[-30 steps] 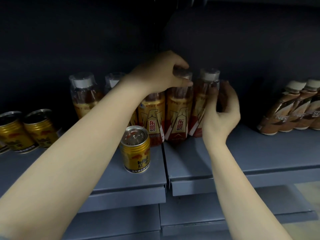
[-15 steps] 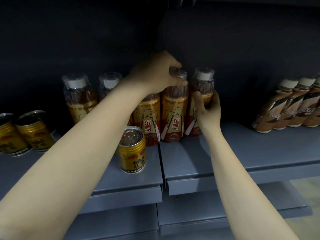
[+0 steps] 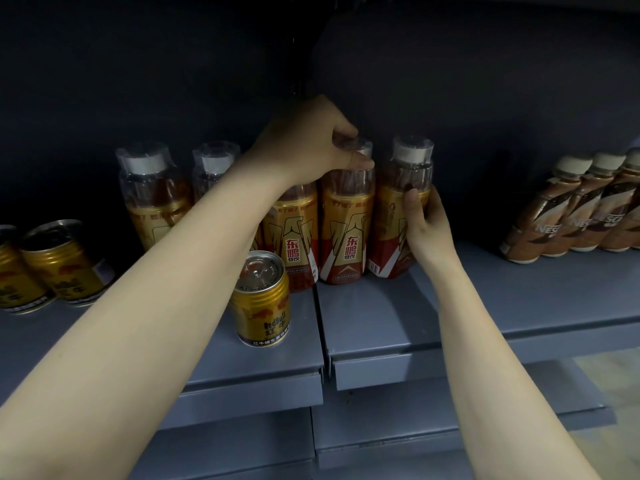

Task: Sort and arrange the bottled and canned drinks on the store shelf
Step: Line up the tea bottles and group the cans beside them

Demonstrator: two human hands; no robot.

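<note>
Bottles, gold-and-red labels, in a row on grey shelf point(image 3: 554, 306), centre | coffee bottles point(image 3: 575, 216) at 3 o'clock, well apart | left hand point(image 3: 311, 143) grip clamped on middle bottle point(image 3: 346, 230) cap | right hand point(image 3: 427, 223) wrapped round end bottle point(image 3: 398, 209) | gold can point(image 3: 261, 299) at 6 o'clock, just beside row | two cans point(image 3: 52, 268) at 9 o'clock

Bottles point(image 3: 347, 237), cans point(image 3: 262, 299) on shelf point(image 3: 554, 292)

two bare forearms, no sleeves

Dim, perhaps front-lit; edges warped.
</note>
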